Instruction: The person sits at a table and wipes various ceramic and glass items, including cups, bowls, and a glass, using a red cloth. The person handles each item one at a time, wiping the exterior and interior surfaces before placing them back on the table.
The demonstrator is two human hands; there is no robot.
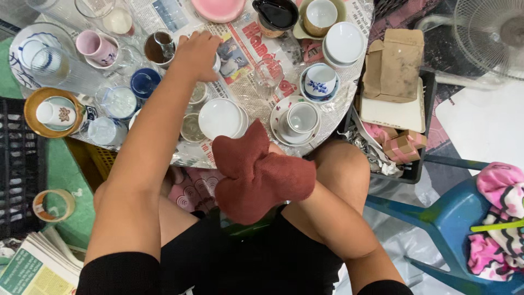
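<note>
A worn brown cardboard box [394,64] with open flaps sat on a flat cream-coloured board [396,113] to the right of the round desk [349,95], and small tan cardboard packets [401,146] lay just below it in a dark crate. The desk was covered in printed newspaper sheets [248,52] with red headline lettering and photographs, and a folded stack of newspapers [38,267] lay on the floor well to the lower left of the desk. A roll of tan tape [53,205] lay on the green floor mat, left of the desk's near edge.

The left arm stretched straight forward over the desk, and the left hand [197,52] was curled, knuckles up, fingers closed down around a small white cup [216,62] near the desk's middle, only its edge showing. Beside that hand stood a clear glass with a dark brown inside [159,47] and a pink ceramic mug [98,48].

The right arm was bent at the elbow across the lap. The right hand [284,175] was hidden under a bunched rust-red cloth [256,175] which it gripped, pressed over a dark green glass vessel [245,225] held in the lap, just below the desk's near edge. A white bowl turned upside down [219,118] sat just above the cloth.
</note>
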